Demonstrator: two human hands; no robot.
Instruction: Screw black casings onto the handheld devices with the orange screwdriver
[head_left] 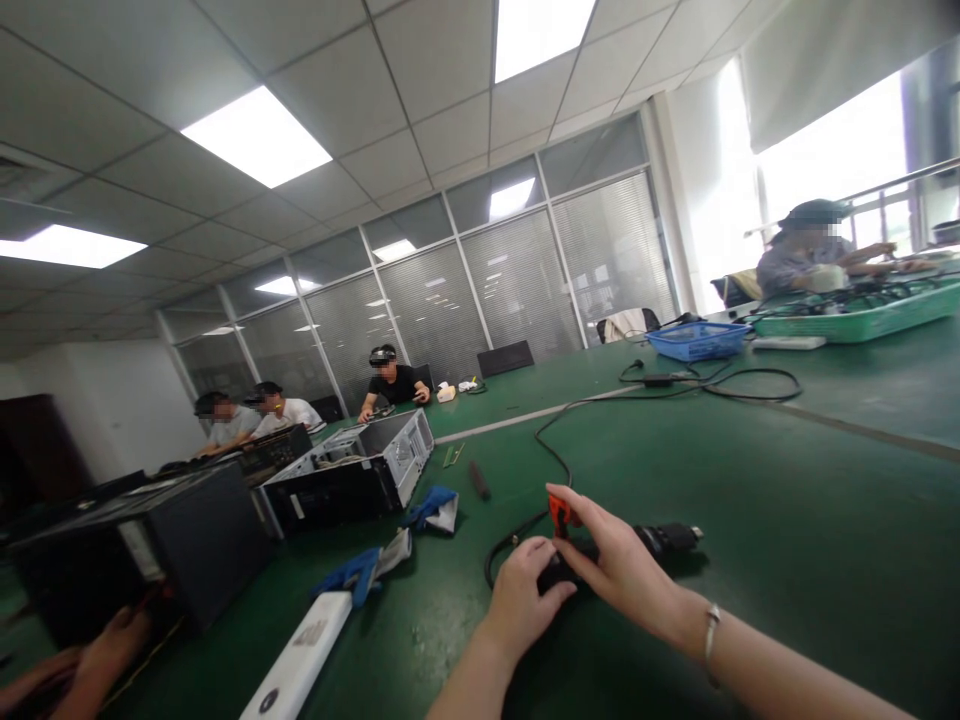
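My left hand (526,592), low in the middle of the head view, curls around the near end of a black, cylindrical corded tool (667,540). The tool lies across the green table, its narrow metal tip pointing right. Just above it, my right hand (619,560) pinches a small orange-red and black piece (559,514) between thumb and fingers. Whether that piece is joined to the tool cannot be made out, since my fingers cover much of both. A black cord (555,450) runs behind my hands towards the far side.
Blue-grey gloves (364,572) and a white bar-shaped case (304,655) lie to the left. Beyond stand an opened computer case (352,480) and a black one (142,540), where a co-worker's hands (112,650) work. Blue (697,342) and green trays (862,322) sit at far right.
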